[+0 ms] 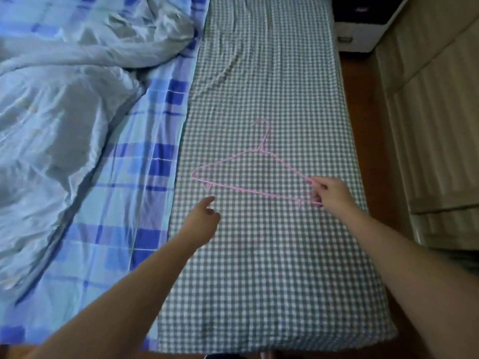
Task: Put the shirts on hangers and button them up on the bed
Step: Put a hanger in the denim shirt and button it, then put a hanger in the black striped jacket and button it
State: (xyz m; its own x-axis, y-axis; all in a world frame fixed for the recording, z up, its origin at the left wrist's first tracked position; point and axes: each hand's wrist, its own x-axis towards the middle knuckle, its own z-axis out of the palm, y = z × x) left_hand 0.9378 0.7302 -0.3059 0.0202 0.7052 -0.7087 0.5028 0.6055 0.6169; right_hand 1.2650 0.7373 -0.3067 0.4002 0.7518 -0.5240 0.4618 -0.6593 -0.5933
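Right hand [330, 191] pinches a pink hanger's [248, 174] three o'clock corner on the checked bed [272, 281]; left hand [204, 221], loosely curled, holds nothing.

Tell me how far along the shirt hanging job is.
Barely started. Nothing looks done: no shirt shows anywhere in view. In hand: the right hand pinches one end of the hanger lying on the bed, and the left hand reaches toward its other end. Left: all the hanging and buttoning.

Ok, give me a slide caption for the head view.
Right hand pinches a pink hanger on the checked bedsheet; left hand reaches in.
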